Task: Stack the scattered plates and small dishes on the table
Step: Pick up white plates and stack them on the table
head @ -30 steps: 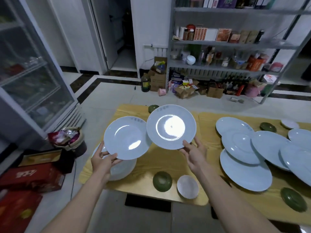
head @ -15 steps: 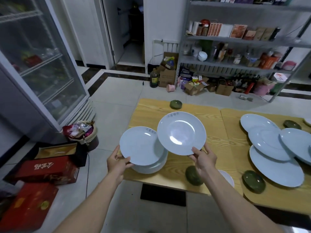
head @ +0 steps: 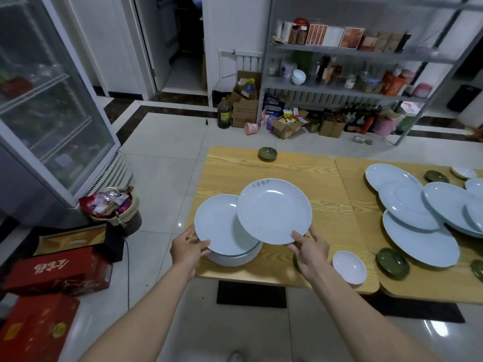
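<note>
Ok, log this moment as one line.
left hand: grips plate over stack | right hand: grips second plate, overlapping first | stack: near-left corner of table

Dim, soft indoor light; wide-angle edges bend, slightly blurred throughout.

Both forearms reach forward, left hand (head: 188, 248) and right hand (head: 311, 250) pinching, thumbs above, fingers curled beneath.

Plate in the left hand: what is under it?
A stack of pale plates on the table; only its near rim shows. The plate covers the rest, so their number cannot be seen.
</note>
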Demonstrator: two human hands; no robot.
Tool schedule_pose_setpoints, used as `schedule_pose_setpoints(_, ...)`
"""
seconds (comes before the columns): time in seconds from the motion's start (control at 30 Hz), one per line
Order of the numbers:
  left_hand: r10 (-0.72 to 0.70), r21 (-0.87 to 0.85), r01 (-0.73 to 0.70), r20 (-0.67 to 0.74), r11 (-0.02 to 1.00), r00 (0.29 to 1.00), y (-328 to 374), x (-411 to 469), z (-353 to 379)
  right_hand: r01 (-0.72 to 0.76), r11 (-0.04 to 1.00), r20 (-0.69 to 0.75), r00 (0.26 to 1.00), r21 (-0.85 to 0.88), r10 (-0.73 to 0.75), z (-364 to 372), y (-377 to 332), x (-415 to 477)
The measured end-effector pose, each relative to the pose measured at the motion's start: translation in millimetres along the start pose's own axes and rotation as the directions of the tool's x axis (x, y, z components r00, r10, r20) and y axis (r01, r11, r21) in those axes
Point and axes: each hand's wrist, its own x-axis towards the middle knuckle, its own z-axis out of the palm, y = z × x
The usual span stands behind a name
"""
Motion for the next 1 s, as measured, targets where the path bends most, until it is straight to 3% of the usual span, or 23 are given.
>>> schedule_pose_setpoints(0.5, 0.036, 0.199, -0.031, -0.024, 0.979, 0.999, -3, 17, -7, -0.131, 0.982, 0.032, 0.99, -0.134, 0.137, 42, 49, 6)
schedule_pose_setpoints(0.73, 0.044, 0.177, -0.038, -0.027, 0.984, 0.999, -2, 18, -6, -0.113, 0.969, 0.061, 0.99, -0.218, 0.129, 47, 55, 12)
schedule_pose_setpoints(1.0, 0.071, 0.2, -0.062, -0.037, 0.978, 0.997, -3, 17, -5, 0.002, 0.861, 0.068, 0.997, -0.508, 0.037, 48, 58, 27)
